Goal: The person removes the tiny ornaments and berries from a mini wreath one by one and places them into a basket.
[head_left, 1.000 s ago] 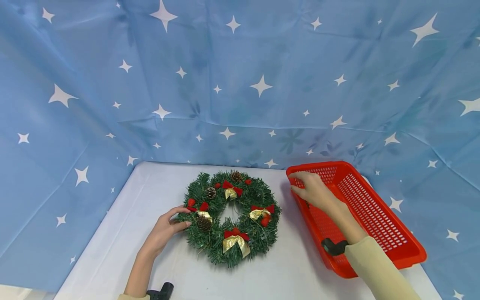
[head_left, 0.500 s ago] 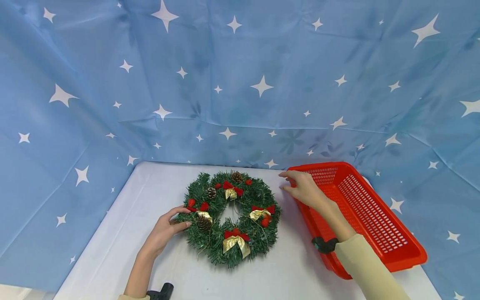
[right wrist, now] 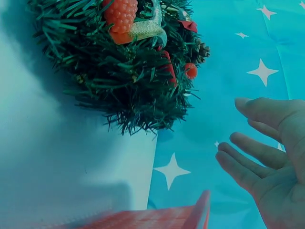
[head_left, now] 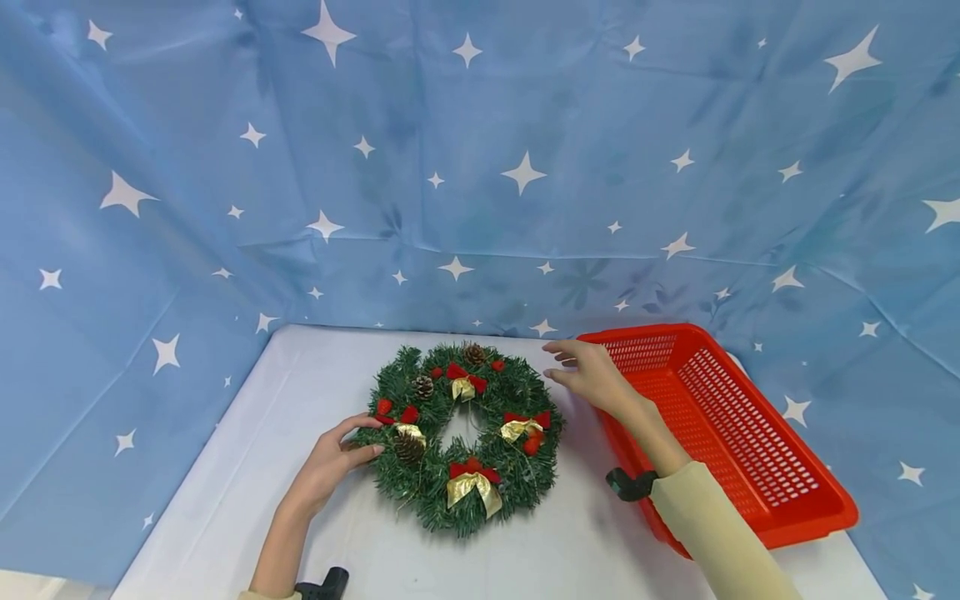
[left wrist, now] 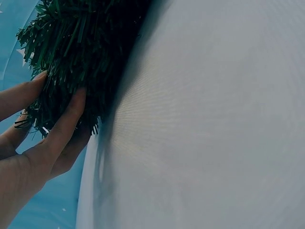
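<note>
A green wreath (head_left: 525,479) with gold and red bows, pine cones and red berries lies on the white table. My left hand (head_left: 324,468) holds its left edge, and the left wrist view has the fingers (left wrist: 71,112) and thumb among the green needles (left wrist: 81,52). Between the wreath and the red basket, my right hand (head_left: 592,375) hovers with fingers spread and nothing in them. The right wrist view has the right hand (right wrist: 271,148) apart from the wreath (right wrist: 138,95).
A red plastic basket (head_left: 806,467) with perforated walls stands at the table's right side, partly behind my right forearm. A blue cloth with white stars (head_left: 480,208) hangs behind and beside the white table (head_left: 225,483).
My right hand has moved left, from over the basket's left rim to the gap beside the wreath. The left hand and the wreath have stayed in place.
</note>
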`<state>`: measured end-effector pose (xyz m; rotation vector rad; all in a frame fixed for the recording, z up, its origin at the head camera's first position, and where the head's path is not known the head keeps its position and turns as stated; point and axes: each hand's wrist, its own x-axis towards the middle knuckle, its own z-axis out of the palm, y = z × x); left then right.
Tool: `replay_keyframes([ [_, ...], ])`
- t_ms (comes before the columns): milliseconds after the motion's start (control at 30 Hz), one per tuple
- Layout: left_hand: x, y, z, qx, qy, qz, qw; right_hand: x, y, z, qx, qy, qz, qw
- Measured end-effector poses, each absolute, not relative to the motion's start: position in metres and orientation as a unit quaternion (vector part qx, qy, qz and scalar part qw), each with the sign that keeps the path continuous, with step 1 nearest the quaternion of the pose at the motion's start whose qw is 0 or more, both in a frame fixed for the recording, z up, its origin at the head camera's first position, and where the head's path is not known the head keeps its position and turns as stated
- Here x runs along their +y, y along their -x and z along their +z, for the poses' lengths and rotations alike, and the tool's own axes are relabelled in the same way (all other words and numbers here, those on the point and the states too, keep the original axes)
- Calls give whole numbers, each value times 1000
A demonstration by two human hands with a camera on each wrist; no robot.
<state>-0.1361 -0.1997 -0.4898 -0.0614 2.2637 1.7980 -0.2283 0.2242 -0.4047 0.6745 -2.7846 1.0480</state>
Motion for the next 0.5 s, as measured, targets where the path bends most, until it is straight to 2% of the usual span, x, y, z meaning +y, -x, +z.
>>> replay_keyframes([
  [500,-199,136,-491,776,24,619,118,202,238,-411,-902,-227,365,37],
])
